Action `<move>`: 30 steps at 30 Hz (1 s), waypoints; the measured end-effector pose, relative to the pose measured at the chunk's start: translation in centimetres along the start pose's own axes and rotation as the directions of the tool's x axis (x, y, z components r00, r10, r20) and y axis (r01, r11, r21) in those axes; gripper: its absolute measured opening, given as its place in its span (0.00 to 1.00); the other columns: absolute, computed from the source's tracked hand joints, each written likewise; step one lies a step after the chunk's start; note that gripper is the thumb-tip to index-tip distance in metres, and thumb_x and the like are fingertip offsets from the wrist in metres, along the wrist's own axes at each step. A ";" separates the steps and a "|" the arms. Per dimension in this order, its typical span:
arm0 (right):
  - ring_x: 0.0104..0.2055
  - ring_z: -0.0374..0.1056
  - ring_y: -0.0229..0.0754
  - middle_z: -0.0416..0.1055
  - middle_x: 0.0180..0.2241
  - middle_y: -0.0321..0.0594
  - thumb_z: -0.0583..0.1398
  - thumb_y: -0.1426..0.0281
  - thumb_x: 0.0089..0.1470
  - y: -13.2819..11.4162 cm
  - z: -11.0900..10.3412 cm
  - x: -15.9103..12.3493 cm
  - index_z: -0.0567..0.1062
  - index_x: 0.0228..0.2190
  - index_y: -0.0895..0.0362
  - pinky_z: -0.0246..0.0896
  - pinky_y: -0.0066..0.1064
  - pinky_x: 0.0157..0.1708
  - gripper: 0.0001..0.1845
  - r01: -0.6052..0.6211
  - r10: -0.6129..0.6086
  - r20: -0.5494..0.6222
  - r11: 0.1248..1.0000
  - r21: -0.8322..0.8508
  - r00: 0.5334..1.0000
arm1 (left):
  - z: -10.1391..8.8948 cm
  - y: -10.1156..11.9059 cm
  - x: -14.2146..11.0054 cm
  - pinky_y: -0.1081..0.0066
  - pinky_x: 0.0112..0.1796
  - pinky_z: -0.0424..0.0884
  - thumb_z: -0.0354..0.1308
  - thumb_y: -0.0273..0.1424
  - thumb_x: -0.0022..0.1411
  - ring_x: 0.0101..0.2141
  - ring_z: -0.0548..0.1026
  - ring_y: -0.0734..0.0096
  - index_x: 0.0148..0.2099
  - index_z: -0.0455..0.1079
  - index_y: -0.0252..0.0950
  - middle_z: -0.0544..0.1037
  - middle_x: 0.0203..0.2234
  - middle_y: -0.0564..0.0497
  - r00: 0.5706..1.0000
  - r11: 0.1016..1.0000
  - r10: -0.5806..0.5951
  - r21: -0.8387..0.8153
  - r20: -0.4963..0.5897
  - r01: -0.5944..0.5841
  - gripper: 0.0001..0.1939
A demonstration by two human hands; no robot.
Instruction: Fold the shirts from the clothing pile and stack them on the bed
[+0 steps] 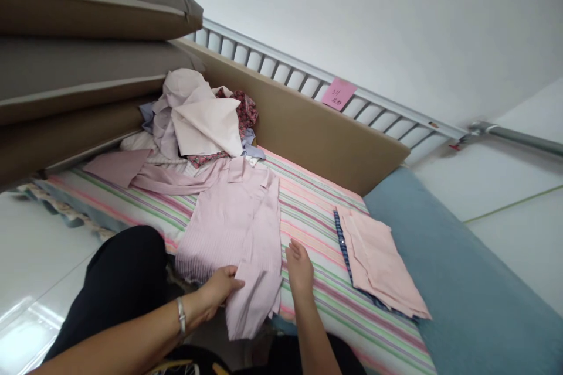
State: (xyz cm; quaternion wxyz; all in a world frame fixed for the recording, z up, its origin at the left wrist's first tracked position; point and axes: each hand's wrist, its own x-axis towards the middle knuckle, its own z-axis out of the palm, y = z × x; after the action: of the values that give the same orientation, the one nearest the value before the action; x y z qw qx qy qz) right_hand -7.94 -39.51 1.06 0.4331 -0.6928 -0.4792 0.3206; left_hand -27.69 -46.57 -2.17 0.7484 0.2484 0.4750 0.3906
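A pale pink striped shirt (237,222) lies spread on a striped bed sheet (308,211), one sleeve stretched out to the left. My left hand (217,290) grips the shirt's lower hem, fingers curled round the cloth; a bracelet sits on that wrist. My right hand (299,266) rests flat on the sheet just right of the shirt's edge, fingers together and extended. To the right lies a folded peach garment (380,261) on top of a folded dark blue one (345,246).
A heap of unfolded clothes (200,117) sits at the back left beside stacked brown cushions (79,41). A brown board (316,129) and white rail (308,76) with a pink note (338,94) border the bed. Blue mattress (448,281) on the right.
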 end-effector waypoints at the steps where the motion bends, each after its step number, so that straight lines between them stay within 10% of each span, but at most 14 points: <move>1: 0.48 0.67 0.47 0.71 0.47 0.44 0.60 0.58 0.41 0.6 -0.9 -1.4 0.72 0.42 0.54 0.60 0.36 0.49 0.25 -0.003 0.004 -0.015 0.999 0.041 1.000 | 0.1 0.0 -0.1 0.74 0.23 0.59 0.62 0.29 0.38 0.23 0.69 0.71 0.32 0.71 0.34 0.76 0.23 0.52 1.000 1.000 -0.009 0.005 -0.022 0.009 0.14; 6: 0.38 0.71 0.48 0.75 0.37 0.43 0.61 0.49 0.39 5.2 -3.7 -8.6 0.73 0.37 0.54 0.66 0.38 0.37 0.26 -0.237 0.227 0.076 0.958 0.160 0.971 | 0.5 -0.4 -0.2 0.75 0.23 0.59 0.63 0.34 0.38 0.23 0.69 0.72 0.31 0.70 0.33 0.74 0.21 0.52 0.993 0.999 0.049 0.002 -0.106 -0.049 0.15; 11: 0.34 0.71 0.47 0.74 0.32 0.45 0.64 0.44 0.29 9.1 -1.7 -12.4 0.73 0.34 0.55 0.64 0.36 0.31 0.34 -0.541 0.486 0.323 0.835 0.102 0.812 | 0.8 -0.8 -0.1 0.74 0.23 0.60 0.63 0.40 0.41 0.22 0.68 0.72 0.31 0.69 0.34 0.73 0.21 0.53 0.983 0.991 0.123 0.075 -0.140 -0.113 0.17; 19: 0.30 0.68 0.40 0.71 0.28 0.38 0.68 0.47 0.24 10.4 2.2 -12.2 0.73 0.31 0.56 0.64 0.34 0.31 0.34 -0.580 0.452 0.433 0.782 0.227 0.780 | -0.5 0.4 0.0 0.68 0.40 0.65 0.60 0.31 0.45 0.36 0.72 0.64 0.37 0.68 0.35 0.74 0.29 0.51 0.876 0.885 0.426 0.306 -0.227 -0.351 0.14; 24: 0.28 0.67 0.39 0.71 0.27 0.37 0.66 0.47 0.29 10.0 2.0 -12.5 0.73 0.34 0.57 0.64 0.32 0.28 0.33 -0.534 0.389 0.439 0.799 0.277 0.810 | 0.4 1.3 -0.7 0.62 0.49 0.61 0.53 0.27 0.56 0.46 0.68 0.61 0.47 0.67 0.37 0.72 0.44 0.45 0.679 0.399 0.722 0.721 0.134 -0.566 0.15; 27: 0.29 0.66 0.40 0.70 0.27 0.37 0.65 0.47 0.30 9.7 1.9 -12.7 0.73 0.33 0.56 0.64 0.32 0.26 0.32 -0.507 0.379 0.416 0.823 0.257 0.827 | 2.5 1.7 -0.2 0.60 0.47 0.61 0.53 0.28 0.58 0.45 0.67 0.58 0.45 0.69 0.36 0.73 0.41 0.44 0.706 0.046 0.570 0.842 0.421 -0.538 0.12; 30: 0.28 0.65 0.40 0.69 0.27 0.37 0.64 0.45 0.30 9.5 1.8 -12.7 0.73 0.32 0.56 0.64 0.31 0.23 0.31 -0.466 0.359 0.379 0.851 0.242 0.853 | 4.5 2.0 1.1 0.59 0.43 0.61 0.54 0.28 0.58 0.43 0.68 0.55 0.40 0.71 0.33 0.74 0.38 0.42 0.761 -0.155 0.452 0.881 0.465 -0.446 0.08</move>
State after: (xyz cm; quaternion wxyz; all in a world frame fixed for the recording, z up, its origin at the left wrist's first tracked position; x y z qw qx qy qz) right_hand -10.06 -52.48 -8.00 0.3774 -0.6379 -0.3209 0.5897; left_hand -24.04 -44.48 0.66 0.1822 0.8313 0.4890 0.1913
